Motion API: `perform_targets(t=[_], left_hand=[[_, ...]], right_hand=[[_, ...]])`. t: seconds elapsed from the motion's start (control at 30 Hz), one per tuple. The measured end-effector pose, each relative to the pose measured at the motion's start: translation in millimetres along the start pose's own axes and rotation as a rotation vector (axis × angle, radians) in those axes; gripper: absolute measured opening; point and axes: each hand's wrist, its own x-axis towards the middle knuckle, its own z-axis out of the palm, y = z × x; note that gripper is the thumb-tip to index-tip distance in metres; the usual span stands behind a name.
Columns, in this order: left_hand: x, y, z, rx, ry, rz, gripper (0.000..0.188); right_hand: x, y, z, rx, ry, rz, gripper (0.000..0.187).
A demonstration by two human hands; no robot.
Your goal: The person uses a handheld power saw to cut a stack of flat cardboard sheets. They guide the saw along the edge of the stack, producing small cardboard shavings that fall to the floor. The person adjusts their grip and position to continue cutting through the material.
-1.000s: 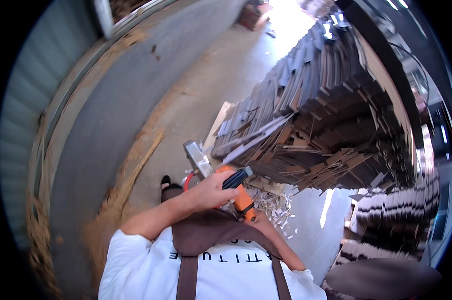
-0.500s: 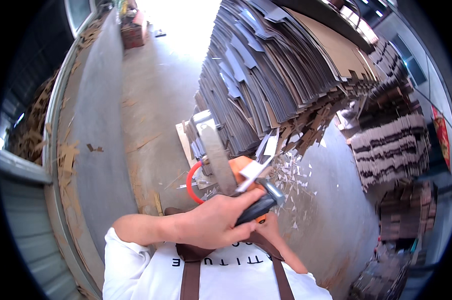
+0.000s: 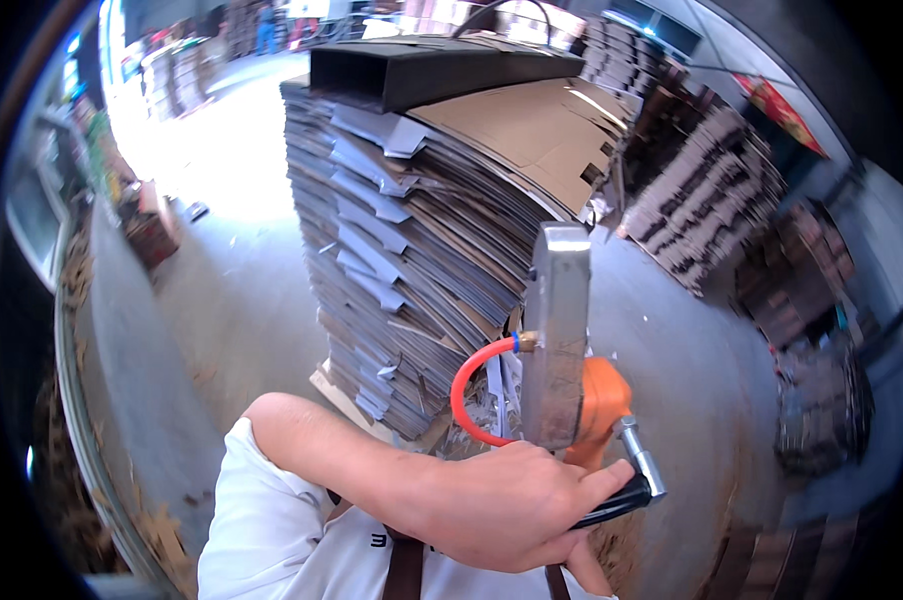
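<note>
Tool [image 3: 570, 385], pneumatic, orange body with grey metal bar upright and red hose [image 3: 469, 385]: gripped by left hand [image 3: 507, 505] in front of tall cardboard stack [image 3: 412, 240]. Right hand mostly hidden beneath; grip cannot be told.

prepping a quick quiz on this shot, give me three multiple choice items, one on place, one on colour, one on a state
1. Where is the cardboard stack?
A. beyond the tool
B. behind the person
C. on a shelf

2. What colour is the hose looped at the tool?
A. blue
B. red
C. green

3. What is the left hand doing?
A. hanging free
B. lying flat on the stack
C. gripping the tool's black handle

Answers: 1 A, the stack rises past the metal tool; 2 B, the loop is plainly red; 3 C, fingers wrap the handle.
</note>
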Motion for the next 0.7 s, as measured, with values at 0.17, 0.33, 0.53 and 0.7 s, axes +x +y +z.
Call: perform_targets(t=[0.17,0.33,0.53,0.7], left_hand=[[-22.9,0.7,-63.1,0.031,-0.102,0.222,0.058],[-32.0,-3.0,-104.9,-0.073,-0.2,0.248,0.056],[-47.1,-13.4,-104.2,-0.138,-0.266,0.217,0.048],[-45.5,-8.6,-113.2,-0.149,-0.228,0.201,0.034]], right_hand=[[-37.0,-41.6,43.6,-0.031,0.268,0.075,0.024],[-52.7,-80.3,85.3,-0.042,0.412,0.098,0.022],[-54.5,-95.9,112.3,-0.053,0.478,0.099,0.021],[-55.2,-86.4,124.3,-0.048,0.486,0.1,0.019]])
